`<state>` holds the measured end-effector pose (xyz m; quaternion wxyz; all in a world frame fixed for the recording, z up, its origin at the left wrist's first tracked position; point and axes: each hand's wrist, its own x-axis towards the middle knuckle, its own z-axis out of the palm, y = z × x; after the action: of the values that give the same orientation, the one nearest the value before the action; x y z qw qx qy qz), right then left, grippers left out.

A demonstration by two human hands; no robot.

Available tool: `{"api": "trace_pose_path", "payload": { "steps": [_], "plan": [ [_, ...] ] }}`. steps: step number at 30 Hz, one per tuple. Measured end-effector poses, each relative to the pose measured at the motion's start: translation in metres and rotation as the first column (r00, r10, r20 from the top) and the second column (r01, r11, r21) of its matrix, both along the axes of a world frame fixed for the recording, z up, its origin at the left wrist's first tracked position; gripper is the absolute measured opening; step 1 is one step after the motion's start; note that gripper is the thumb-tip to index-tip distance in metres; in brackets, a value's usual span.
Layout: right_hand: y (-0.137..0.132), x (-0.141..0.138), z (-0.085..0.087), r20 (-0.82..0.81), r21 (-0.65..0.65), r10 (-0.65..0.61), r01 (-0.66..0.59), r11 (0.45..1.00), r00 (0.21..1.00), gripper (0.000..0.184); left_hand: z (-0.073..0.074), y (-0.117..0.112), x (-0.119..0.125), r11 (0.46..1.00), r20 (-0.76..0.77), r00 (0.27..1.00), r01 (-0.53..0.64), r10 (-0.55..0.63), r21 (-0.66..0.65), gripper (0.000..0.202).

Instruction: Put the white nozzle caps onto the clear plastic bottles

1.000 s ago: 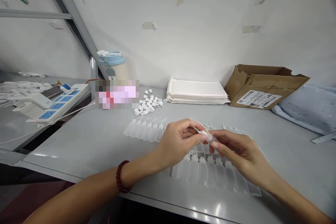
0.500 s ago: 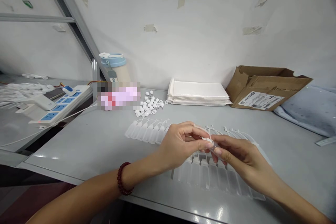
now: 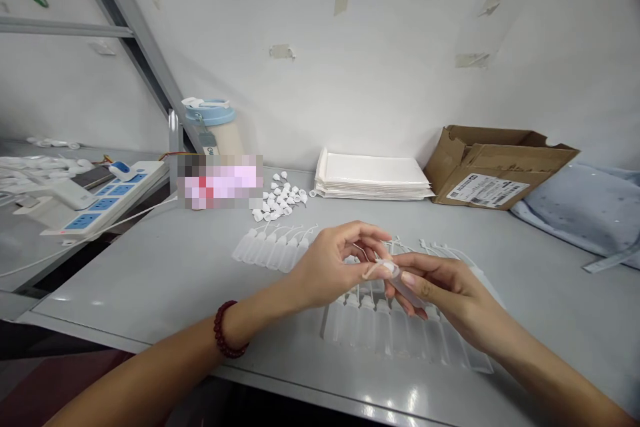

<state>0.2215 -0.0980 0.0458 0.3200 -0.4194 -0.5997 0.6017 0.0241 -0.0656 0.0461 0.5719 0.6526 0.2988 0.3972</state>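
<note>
Within right hand (image 3: 463, 290) — translucent bottle (image 3: 409, 291)

Bottles (image 3: 367, 328) frosted plastic; tabletop (image 3: 150, 287) smooth, glossy; box (image 3: 500, 167) matt cardboard.

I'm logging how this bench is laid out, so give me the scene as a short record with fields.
Right hand: holding a narrow translucent plastic tube
Left hand: thumb at that tube's top end
Near edge: row of translucent plastic tubes
Back, middle: stack of flat white packets
Left of stack: scattered small white plastic caps
Right of stack: open brown cardboard box
</note>
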Motion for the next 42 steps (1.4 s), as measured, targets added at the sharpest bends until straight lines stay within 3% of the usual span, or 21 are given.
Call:
{"api": "trace_pose_path", "payload": {
  "steps": [5, 9, 13, 15, 18, 20, 21, 23, 27, 29, 31, 34, 38, 40, 42],
  "plan": [
    [-0.006, -0.002, 0.003, 0.238, 0.251, -0.110, 0.048, 0.967, 0.965, 0.027, 0.003, -0.002, 0.001, 0.999, -0.109, 0.994, -0.011, 0.006, -0.046, 0.019],
    [-0.008, -0.002, 0.004, 0.324, 0.388, -0.133, -0.003, 0.922, 0.937, 0.025, 0.001, -0.004, 0.001, 0.995, -0.155, 0.988, -0.008, -0.007, -0.097, 0.018],
    [-0.006, -0.004, 0.007, 0.339, 0.282, -0.122, 0.023, 0.959, 0.933, 0.027, -0.004, -0.005, 0.002, 0.998, -0.165, 0.986, -0.001, -0.009, -0.064, 0.014],
    [-0.005, -0.004, 0.008, 0.319, 0.172, -0.108, 0.054, 0.984, 0.942, 0.031, -0.008, -0.006, 0.003, 0.995, -0.186, 0.982, -0.014, 0.032, 0.094, 0.008],
    [-0.003, -0.004, 0.010, 0.244, 0.035, -0.080, 0.073, 0.997, 0.966, 0.035, -0.013, -0.006, 0.004, 0.897, -0.230, 0.966, -0.003, 0.116, 0.441, 0.007],
    [-0.003, -0.004, 0.010, 0.206, -0.003, -0.071, 0.073, 0.997, 0.976, 0.035, -0.014, -0.006, 0.004, 0.831, -0.231, 0.962, 0.010, 0.143, 0.557, 0.009],
    [-0.003, -0.004, 0.010, 0.196, -0.008, -0.070, 0.072, 0.997, 0.978, 0.035, -0.013, -0.006, 0.004, 0.825, -0.226, 0.963, 0.006, 0.147, 0.565, 0.009],
    [-0.004, -0.004, 0.011, 0.192, 0.005, -0.073, 0.073, 0.997, 0.979, 0.034, -0.010, -0.007, 0.004, 0.865, -0.215, 0.967, -0.013, 0.139, 0.501, 0.008],
    [-0.007, -0.005, 0.013, 0.243, 0.162, -0.149, 0.111, 0.981, 0.959, 0.029, 0.001, -0.009, 0.003, 0.973, -0.202, 0.976, -0.036, 0.083, 0.226, 0.012],
    [-0.009, -0.005, 0.013, 0.258, 0.227, -0.174, 0.116, 0.967, 0.950, 0.026, 0.005, -0.010, 0.003, 0.990, -0.220, 0.974, -0.025, 0.056, 0.138, 0.014],
    [-0.008, -0.005, 0.011, 0.236, 0.194, -0.146, 0.101, 0.976, 0.961, 0.026, 0.005, -0.009, 0.003, 0.994, -0.240, 0.971, 0.003, 0.023, 0.107, 0.013],
    [-0.005, -0.004, 0.009, 0.131, 0.027, -0.074, 0.071, 0.997, 0.989, 0.031, -0.001, -0.007, 0.002, 0.972, -0.256, 0.966, 0.027, 0.035, 0.233, 0.010],
    [-0.002, -0.002, 0.009, 0.016, -0.131, -0.026, 0.028, 0.991, 1.000, 0.034, -0.008, -0.003, 0.001, 0.818, -0.256, 0.961, 0.063, 0.104, 0.572, 0.011],
    [-0.002, -0.001, 0.011, -0.026, -0.160, -0.007, 0.003, 0.987, 1.000, 0.033, -0.008, -0.002, -0.001, 0.780, -0.234, 0.969, 0.082, 0.085, 0.620, 0.012],
    [-0.002, -0.001, 0.012, -0.046, -0.159, -0.009, 0.002, 0.987, 0.999, 0.033, -0.005, -0.002, -0.002, 0.800, -0.209, 0.976, 0.082, 0.056, 0.594, 0.013]
  ]
}}
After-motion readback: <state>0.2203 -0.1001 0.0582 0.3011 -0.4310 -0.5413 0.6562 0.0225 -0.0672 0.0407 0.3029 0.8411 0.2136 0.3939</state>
